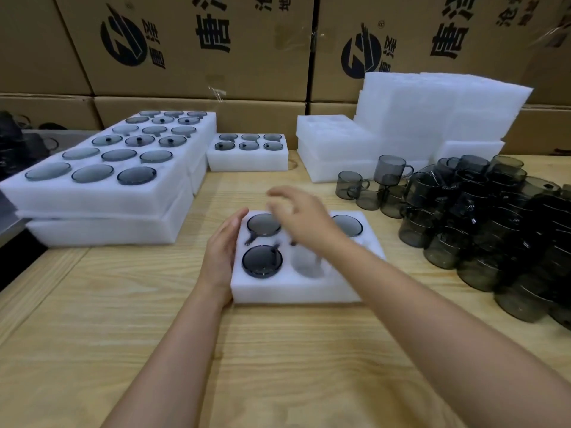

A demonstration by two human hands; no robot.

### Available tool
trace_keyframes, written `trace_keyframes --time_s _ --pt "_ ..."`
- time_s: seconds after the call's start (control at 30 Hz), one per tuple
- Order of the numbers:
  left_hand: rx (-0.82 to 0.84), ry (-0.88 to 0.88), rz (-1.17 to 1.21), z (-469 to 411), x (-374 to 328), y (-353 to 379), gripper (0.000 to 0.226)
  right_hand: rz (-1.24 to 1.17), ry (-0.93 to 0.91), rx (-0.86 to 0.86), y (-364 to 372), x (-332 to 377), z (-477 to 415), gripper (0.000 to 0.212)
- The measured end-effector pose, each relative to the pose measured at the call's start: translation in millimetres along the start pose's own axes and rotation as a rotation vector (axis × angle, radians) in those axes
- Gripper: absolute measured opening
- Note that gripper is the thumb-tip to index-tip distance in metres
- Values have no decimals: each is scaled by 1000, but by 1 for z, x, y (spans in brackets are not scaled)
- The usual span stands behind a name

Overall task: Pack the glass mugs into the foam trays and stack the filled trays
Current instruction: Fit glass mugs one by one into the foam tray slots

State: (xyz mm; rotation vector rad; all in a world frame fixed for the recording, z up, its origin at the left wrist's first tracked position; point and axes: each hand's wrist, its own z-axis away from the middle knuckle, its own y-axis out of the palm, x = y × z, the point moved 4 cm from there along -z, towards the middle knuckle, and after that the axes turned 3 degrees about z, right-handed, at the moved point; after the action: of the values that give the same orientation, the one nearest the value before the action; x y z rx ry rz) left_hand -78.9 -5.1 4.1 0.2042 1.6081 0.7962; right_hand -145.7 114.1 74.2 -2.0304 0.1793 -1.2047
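Observation:
A white foam tray [278, 288] lies on the wooden table in front of me. Smoky grey glass mugs sit upside down in its slots: one at the back left [263, 224], one at the front left [262, 261], one at the back right [347, 225]. The front middle slot [307, 262] is empty. My left hand [221, 245] rests flat against the tray's left side, fingers straight. My right hand [298, 216] hovers blurred above the tray's back middle, fingers loosely spread, holding nothing I can see. It hides the slot under it.
A heap of loose grey mugs [494, 230] fills the right side. Filled foam trays [102, 180] are stacked at the left, a smaller filled one [247, 157] behind. Empty foam trays [432, 118] pile at the back right. Cardboard boxes [200, 47] wall the rear.

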Motion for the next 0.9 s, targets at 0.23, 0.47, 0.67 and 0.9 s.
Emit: trace_keyframes --time_s 0.23,0.47,0.67,0.9 --pt "6 48 -44 -8 2 -3 41 651 310 -388 -130 -94 -53 37" --pt "1 51 -32 -9 1 -4 41 923 396 -162 -136 -126 -74 22" --pt "15 42 1 -6 0 -1 43 864 400 -107 -133 -112 -73 35" --pt "65 28 33 -1 -3 2 47 655 225 -282 -115 -59 -41 32"
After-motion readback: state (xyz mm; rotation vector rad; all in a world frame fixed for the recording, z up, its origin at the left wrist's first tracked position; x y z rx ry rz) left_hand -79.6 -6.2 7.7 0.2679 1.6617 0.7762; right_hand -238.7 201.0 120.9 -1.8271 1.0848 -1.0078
